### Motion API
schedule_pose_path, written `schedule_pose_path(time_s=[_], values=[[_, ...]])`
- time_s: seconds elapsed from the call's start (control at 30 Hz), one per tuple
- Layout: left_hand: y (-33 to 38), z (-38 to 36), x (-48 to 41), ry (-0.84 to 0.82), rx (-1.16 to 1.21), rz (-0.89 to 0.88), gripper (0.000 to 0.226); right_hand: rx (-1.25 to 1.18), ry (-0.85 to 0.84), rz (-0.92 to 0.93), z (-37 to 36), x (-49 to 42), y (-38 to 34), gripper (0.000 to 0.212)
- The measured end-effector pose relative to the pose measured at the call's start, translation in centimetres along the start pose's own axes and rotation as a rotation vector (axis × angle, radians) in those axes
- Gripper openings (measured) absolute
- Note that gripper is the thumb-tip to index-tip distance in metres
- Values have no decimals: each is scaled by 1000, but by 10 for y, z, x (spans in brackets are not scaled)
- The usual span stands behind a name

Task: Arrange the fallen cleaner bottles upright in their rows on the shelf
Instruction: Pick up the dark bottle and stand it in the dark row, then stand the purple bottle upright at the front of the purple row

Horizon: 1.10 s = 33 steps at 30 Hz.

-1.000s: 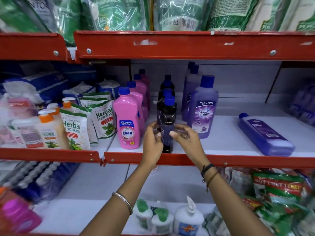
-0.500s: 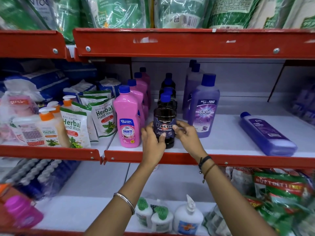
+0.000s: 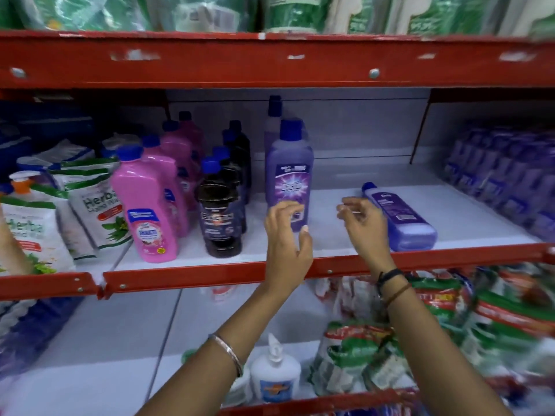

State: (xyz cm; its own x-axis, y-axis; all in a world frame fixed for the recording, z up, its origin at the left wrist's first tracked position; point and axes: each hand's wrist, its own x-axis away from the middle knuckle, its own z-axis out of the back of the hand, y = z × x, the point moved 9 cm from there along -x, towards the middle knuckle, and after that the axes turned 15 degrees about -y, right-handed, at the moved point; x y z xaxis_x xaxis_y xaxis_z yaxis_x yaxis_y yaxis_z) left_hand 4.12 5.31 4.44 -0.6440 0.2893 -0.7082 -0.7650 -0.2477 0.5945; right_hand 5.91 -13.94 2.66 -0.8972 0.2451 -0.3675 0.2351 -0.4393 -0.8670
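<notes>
A: Two hands are up at the front lip of the shelf (image 3: pixel 330 267), both empty. The left hand (image 3: pixel 286 235) hangs loose in front of the upright purple bottle (image 3: pixel 289 172), fingers half curled, gripping nothing. Whether a fingertip grazes the label, I cannot tell; the frame is smeared.

B: And the right hand (image 3: pixel 362 226)?

A: Open too, fingers bent and spread, just beside the fallen purple bottle (image 3: pixel 398 216), which lies on its side, cap toward the back wall, base toward the shelf edge. Wrist cocked up, palm toward that bottle; I judge it is set to close round its body.

B: Why does the bottle lie off by itself?

A: It sits on bare board right of the purple row, so it likely belongs in front of or behind the standing one.

B: Further back?

A: The dark bottle (image 3: pixel 219 219) stands label forward, heading its row, with the pink bottle (image 3: pixel 147 211) leading the next row left. More caps recede behind each.
</notes>
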Motion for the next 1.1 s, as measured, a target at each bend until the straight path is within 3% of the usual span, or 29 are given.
schedule_pose_path(time_s=[0.17, 0.3, 0.37, 0.67, 0.77, 0.9, 1.1], values=[[-16, -114, -38, -398, 181, 209, 31, 339, 135, -99, 100, -14, 37, 26], [-42, -194, -52, -668, 174, 569, 48, 330, -64, -375, 129, -38, 88, 47], [-50, -218, -54, -760, 155, 663, 52, 267, -175, -483, 126, -44, 108, 55], [-57, -235, -61, -544, 480, 776, 66, 27, -80, -360, 134, -50, 129, 48], [-52, -219, -67, -442, 537, 700, 68, -60, -65, -188, 127, -43, 103, 34], [-46, -182, -75, -319, 558, 585, 63, -172, -55, -25, 110, -31, 71, 49], [-35, -101, -58, -186, 378, 414, 69, -261, -122, 106, 61, -14, 22, 56]])
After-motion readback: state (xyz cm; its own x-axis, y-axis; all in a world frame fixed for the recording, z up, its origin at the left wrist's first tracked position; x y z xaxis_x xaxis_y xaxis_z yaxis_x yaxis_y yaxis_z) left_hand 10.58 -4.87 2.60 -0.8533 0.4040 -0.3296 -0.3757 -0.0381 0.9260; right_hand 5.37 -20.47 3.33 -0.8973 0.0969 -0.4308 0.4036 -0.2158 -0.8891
